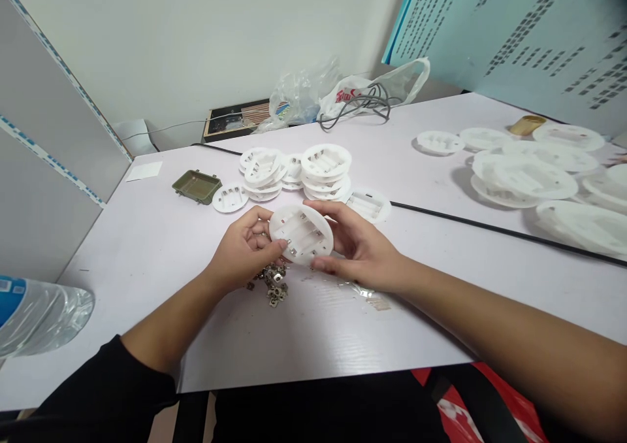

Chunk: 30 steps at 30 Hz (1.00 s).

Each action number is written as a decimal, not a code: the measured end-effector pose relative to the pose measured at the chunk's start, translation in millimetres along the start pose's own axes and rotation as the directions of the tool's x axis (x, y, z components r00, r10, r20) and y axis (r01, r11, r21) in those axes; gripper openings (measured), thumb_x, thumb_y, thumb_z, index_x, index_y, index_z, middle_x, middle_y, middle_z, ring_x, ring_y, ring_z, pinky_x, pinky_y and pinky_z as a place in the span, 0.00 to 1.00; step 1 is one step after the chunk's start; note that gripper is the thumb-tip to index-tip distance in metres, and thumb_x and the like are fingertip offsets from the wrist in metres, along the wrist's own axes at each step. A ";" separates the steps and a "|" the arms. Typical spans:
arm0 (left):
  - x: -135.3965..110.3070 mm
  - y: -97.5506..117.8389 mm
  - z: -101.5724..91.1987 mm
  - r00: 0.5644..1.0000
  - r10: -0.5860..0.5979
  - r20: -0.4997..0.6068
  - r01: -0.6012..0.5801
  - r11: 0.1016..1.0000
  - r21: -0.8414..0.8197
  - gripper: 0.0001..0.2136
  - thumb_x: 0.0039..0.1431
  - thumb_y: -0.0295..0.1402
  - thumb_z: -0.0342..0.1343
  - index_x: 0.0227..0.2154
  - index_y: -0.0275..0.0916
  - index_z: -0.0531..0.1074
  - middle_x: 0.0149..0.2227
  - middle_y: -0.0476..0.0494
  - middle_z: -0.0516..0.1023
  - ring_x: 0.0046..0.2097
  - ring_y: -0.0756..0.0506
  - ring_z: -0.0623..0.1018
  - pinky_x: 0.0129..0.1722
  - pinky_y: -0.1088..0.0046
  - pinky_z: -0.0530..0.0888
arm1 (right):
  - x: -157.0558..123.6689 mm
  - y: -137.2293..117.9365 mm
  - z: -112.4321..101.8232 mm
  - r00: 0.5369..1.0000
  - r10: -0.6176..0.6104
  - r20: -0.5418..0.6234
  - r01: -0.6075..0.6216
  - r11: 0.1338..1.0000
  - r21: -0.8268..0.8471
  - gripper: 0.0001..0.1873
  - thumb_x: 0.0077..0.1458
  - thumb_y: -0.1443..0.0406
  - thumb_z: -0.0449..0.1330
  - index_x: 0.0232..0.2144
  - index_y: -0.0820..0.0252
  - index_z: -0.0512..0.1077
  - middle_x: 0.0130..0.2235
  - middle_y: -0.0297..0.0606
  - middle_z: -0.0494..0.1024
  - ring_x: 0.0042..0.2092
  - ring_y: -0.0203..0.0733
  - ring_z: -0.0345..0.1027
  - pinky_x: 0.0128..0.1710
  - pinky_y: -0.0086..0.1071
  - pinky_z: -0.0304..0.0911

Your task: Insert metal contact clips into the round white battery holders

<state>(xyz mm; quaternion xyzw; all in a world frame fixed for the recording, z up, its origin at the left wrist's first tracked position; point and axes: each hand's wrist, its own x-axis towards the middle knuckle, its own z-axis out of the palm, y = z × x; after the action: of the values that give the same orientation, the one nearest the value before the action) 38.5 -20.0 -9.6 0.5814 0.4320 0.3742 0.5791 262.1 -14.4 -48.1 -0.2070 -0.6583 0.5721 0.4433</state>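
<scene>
Round white battery holder (301, 234) gripped by its rim between left hand (243, 250) and right hand (355, 247), slots running diagonally across, loose metal clips (270, 285) just below left hand, nearer it than right.

Assembly workroom, white tables (137, 253), stacked plastic battery holders (326, 165), loose metal contacts (269, 289)

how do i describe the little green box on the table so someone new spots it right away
On the long white table, find the stacks of round white plastic battery holders near its far side. Just left of them lies a flat olive-green rectangular case, the only green thing among all that white.
</scene>
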 end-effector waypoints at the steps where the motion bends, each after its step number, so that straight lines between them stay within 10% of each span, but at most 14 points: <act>1: -0.2 0.3 -0.1 1.000 -0.007 0.004 0.007 1.000 -0.002 0.17 0.51 0.31 0.70 0.39 0.38 0.68 0.32 0.49 0.80 0.28 0.49 0.82 0.29 0.76 0.81 | 0.0 1.0 -0.6 1.000 -0.004 0.005 0.004 1.000 -0.020 0.38 0.55 0.58 0.73 0.63 0.45 0.62 0.59 0.43 0.70 0.56 0.47 0.71 0.52 0.43 0.76; 7: -0.5 -1.5 -1.4 0.996 -0.053 0.073 0.053 0.999 -0.008 0.18 0.52 0.33 0.71 0.38 0.38 0.67 0.30 0.47 0.82 0.27 0.49 0.81 0.28 0.75 0.80 | -0.1 2.6 -7.1 0.994 -0.105 0.009 0.104 0.957 -0.270 0.51 0.40 0.53 0.79 0.65 0.45 0.67 0.58 0.43 0.72 0.61 0.55 0.68 0.52 0.42 0.76; 30: -4.8 -0.3 2.0 0.996 -0.046 0.072 0.029 0.976 0.215 0.07 0.53 0.31 0.67 0.35 0.36 0.78 0.30 0.46 0.81 0.31 0.46 0.80 0.31 0.72 0.77 | 0.7 -3.9 -7.8 0.891 -0.357 0.279 0.454 0.696 -0.557 0.47 0.53 0.54 0.73 0.70 0.53 0.60 0.55 0.48 0.78 0.55 0.49 0.74 0.47 0.37 0.77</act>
<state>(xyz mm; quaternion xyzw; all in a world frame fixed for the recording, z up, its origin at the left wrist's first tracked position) 38.7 -25.2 -9.7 0.6461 0.4581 0.2920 0.5362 269.1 -10.4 -44.6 -0.1442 -0.8669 0.2311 0.4174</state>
